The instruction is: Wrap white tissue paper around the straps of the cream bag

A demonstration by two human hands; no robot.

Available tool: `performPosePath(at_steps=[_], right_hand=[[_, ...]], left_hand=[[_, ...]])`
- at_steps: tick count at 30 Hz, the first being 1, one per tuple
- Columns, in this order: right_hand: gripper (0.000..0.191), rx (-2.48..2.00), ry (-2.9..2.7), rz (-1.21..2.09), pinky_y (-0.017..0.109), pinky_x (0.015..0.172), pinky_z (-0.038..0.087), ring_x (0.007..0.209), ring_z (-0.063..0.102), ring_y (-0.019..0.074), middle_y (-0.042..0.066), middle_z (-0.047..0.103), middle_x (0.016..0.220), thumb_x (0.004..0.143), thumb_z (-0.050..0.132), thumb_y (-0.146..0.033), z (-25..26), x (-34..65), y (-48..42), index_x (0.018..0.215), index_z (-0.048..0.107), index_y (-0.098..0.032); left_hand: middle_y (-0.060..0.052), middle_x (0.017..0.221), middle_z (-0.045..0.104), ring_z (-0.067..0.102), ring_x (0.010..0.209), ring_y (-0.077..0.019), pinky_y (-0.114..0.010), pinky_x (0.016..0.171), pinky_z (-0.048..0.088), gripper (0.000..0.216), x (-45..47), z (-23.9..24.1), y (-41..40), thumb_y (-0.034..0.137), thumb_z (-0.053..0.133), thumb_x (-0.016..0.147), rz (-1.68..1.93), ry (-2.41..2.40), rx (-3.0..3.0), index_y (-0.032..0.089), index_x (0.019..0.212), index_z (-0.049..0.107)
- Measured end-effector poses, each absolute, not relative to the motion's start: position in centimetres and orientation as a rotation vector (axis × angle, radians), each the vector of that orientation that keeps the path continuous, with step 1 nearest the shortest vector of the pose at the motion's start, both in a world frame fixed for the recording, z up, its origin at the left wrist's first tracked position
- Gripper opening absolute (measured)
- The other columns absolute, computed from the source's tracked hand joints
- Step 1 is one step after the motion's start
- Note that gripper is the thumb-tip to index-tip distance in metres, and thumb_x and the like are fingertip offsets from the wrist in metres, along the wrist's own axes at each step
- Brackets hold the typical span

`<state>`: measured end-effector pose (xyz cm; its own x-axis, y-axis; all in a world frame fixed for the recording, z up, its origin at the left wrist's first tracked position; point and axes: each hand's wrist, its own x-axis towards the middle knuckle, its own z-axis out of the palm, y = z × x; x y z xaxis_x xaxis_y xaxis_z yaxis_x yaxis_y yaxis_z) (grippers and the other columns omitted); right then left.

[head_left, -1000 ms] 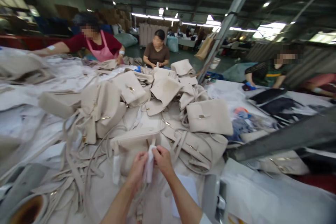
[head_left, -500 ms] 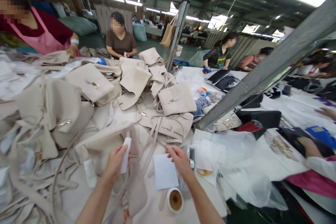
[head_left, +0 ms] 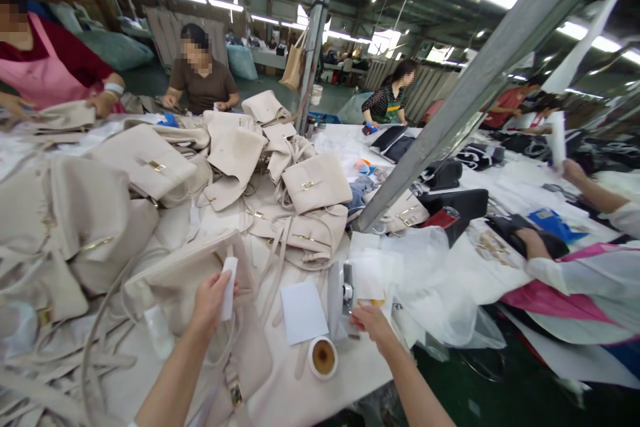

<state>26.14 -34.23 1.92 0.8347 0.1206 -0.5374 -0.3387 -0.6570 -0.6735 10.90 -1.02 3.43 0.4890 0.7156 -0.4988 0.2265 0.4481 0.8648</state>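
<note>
My left hand (head_left: pixel 209 300) is closed on a small white folded strip (head_left: pixel 229 287), held upright over a beige handbag (head_left: pixel 200 280) lying in front of me. My right hand (head_left: pixel 373 323) reaches to the right, fingers curled at the base of a white tape dispenser (head_left: pixel 341 297) near the table's edge. What the right fingers hold, if anything, I cannot make out. A white paper square (head_left: pixel 303 310) lies between my hands, and a roll of tape (head_left: pixel 323 357) sits just below it.
A heap of beige handbags (head_left: pixel 150 167) and loose straps covers the table's left and middle. A slanted grey metal post (head_left: pixel 450 107) crosses the right side. Clear plastic bags (head_left: pixel 440 293) lie by the edge. Several people work around the table; one sleeve (head_left: pixel 575 273) is close on the right.
One second ago both hands pinched the white strip together. My right hand has let go and moved right to the tape dispenser, while the view swung right. My left hand keeps the strip.
</note>
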Motion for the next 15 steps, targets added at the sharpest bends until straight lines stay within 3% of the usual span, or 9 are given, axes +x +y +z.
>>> performPosePath(at_steps=[5,9,15], right_hand=[[0.023,-2.192,0.137,0.628,0.026,0.045,0.021,0.043,0.033,0.0115,-0.004,0.040,0.039,0.059,0.055,-0.035,1.8,25.5,-34.9,0.041,0.052,-0.021],[0.023,-2.211,0.141,0.580,0.030,0.048,0.025,0.045,0.037,0.0144,-0.002,0.043,0.042,0.059,0.054,-0.038,1.2,22.3,-37.1,0.042,0.052,-0.023],[0.029,-2.238,0.051,0.581,0.038,0.054,0.031,0.045,0.044,0.0215,0.004,0.044,0.038,0.050,0.057,-0.037,-0.2,16.7,-38.5,0.027,0.041,-0.029]], left_hand=[[0.002,0.059,0.062,0.056,0.045,-0.0115,-0.021,0.047,0.045,0.010,11.3,3.4,-0.9,0.025,0.061,0.078,0.407,1.067,1.105,0.017,0.072,0.058],[0.000,0.060,0.064,0.056,0.045,-0.0116,-0.021,0.045,0.044,0.010,11.7,3.3,-0.8,0.025,0.059,0.077,0.407,1.060,1.115,0.016,0.072,0.057],[0.001,0.058,0.062,0.056,0.046,-0.0122,-0.022,0.046,0.044,0.017,11.4,3.5,-1.5,0.032,0.063,0.073,0.469,1.049,1.152,0.016,0.071,0.058]])
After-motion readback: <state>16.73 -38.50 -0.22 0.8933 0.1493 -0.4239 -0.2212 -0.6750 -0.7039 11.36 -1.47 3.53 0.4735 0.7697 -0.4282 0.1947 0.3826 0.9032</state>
